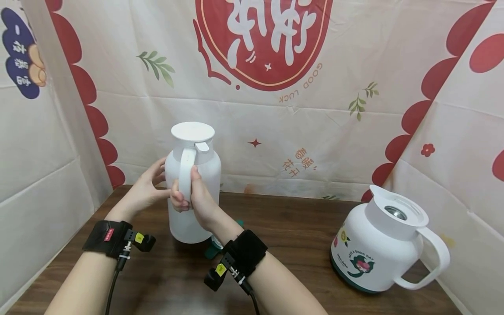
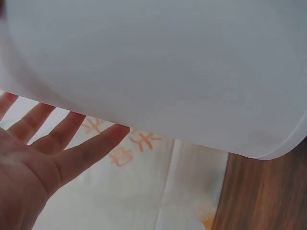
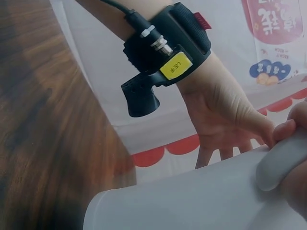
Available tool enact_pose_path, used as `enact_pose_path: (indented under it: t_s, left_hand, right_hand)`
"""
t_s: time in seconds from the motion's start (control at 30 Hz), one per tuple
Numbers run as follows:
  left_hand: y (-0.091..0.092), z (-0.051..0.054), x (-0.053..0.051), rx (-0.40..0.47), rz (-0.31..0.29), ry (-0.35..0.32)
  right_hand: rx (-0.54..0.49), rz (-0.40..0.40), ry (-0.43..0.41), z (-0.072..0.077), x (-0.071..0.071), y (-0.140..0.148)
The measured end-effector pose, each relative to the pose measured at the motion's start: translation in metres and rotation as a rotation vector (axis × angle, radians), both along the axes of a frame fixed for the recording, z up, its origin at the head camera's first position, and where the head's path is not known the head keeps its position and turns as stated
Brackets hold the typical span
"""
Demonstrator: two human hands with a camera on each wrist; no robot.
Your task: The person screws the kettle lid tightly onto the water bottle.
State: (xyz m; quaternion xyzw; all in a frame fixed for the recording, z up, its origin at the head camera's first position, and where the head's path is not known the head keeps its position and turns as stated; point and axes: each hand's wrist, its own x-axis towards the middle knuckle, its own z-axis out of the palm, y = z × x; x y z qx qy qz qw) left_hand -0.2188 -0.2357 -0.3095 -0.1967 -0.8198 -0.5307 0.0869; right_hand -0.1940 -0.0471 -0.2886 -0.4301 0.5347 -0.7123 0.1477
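A tall white thermos jug (image 1: 210, 179) with a round lid stands upright at the left of the table; the frames do not settle whether its base touches the wood. My right hand (image 1: 202, 201) grips its handle (image 1: 187, 168), fingers wrapped round and thumb along the side. At the jug's left side is my left hand (image 1: 147, 190), its fingers spread and fairly straight. In the left wrist view, the fingertips of that hand (image 2: 33, 165) meet the edge of the smooth white body (image 2: 168, 72). The right wrist view also shows the right hand (image 3: 296, 187) on the handle.
A shorter white thermos jug (image 1: 378, 249) with a printed design and open top stands on the right. Behind my right wrist, a small dark-green object (image 1: 212, 250) is mostly hidden. Printed cloth (image 1: 252, 131) walls in the wooden table (image 1: 283, 236) at back and sides.
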Motion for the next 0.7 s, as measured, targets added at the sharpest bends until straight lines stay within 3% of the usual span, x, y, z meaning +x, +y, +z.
enact_pose_path:
  t_s: [0.37, 0.7]
  left_hand:
    - [-0.009, -0.015, -0.011, 0.004, 0.0, -0.028]
    - [-0.016, -0.025, -0.024, 0.024, 0.001, -0.069]
  right_hand:
    - [-0.019, 0.002, -0.033, -0.014, -0.009, -0.009]
    - [0.028, -0.029, -0.052, -0.022, -0.019, -0.019]
